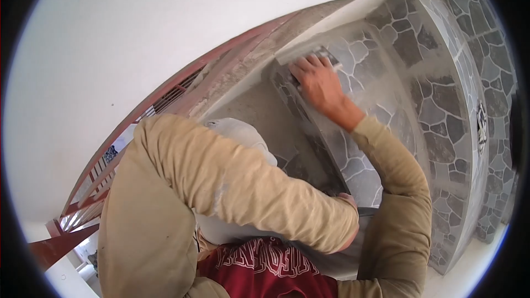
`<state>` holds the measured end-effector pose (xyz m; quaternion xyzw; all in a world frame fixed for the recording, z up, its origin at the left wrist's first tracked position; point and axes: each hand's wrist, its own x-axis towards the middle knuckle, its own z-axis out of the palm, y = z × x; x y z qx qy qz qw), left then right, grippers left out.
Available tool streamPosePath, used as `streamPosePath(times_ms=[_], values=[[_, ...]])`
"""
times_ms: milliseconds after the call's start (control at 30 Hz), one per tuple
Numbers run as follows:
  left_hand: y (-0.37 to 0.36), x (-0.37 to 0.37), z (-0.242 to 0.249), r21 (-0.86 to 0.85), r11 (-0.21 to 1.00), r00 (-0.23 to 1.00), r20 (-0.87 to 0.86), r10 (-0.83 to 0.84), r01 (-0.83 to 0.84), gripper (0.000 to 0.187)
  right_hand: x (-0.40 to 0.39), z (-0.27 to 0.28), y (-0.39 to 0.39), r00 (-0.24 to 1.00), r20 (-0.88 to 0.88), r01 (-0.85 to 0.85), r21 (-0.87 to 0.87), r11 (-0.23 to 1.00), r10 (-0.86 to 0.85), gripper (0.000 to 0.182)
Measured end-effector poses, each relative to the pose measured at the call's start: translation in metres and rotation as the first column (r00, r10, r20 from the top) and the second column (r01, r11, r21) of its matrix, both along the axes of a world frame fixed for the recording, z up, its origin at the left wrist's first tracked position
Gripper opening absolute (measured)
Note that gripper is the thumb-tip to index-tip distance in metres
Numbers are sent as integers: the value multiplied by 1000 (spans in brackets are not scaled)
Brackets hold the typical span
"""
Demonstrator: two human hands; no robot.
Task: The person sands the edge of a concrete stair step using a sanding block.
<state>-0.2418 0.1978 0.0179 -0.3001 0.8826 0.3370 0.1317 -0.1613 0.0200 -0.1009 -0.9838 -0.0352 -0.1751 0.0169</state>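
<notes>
My right hand (323, 85) is at the far end of a ledge (361, 179) faced with grey stone-pattern tile and pale joint lines. Its fingers are curled over a small flat block (329, 57), dark with a pale edge, pressed close to the tiled surface; I cannot tell its exact kind. My left arm crosses in front of my body. Most of my left hand (348, 200) is hidden behind its tan sleeve, with only a little skin showing by the ledge's near end.
A tiled wall (441, 99) rises on the right. Below the ledge lies a dusty grey floor (243, 105). A red metal railing (165, 102) curves along the left, beside a white wall (110, 49). My knee (240, 131) in grey trousers shows beyond my left forearm.
</notes>
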Motion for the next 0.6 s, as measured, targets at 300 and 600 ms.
streamPosePath(times_ms=[300,600], values=[[-6,-2,-4,-25,1000,999,-32,6,-7,28,6,6,7,1000,-9,13,-25,1000,-13,9],[-5,-2,-2,-63,998,998,-63,-2,-2,26,5,3,19,999,-25,30,10,1000,-30,9]])
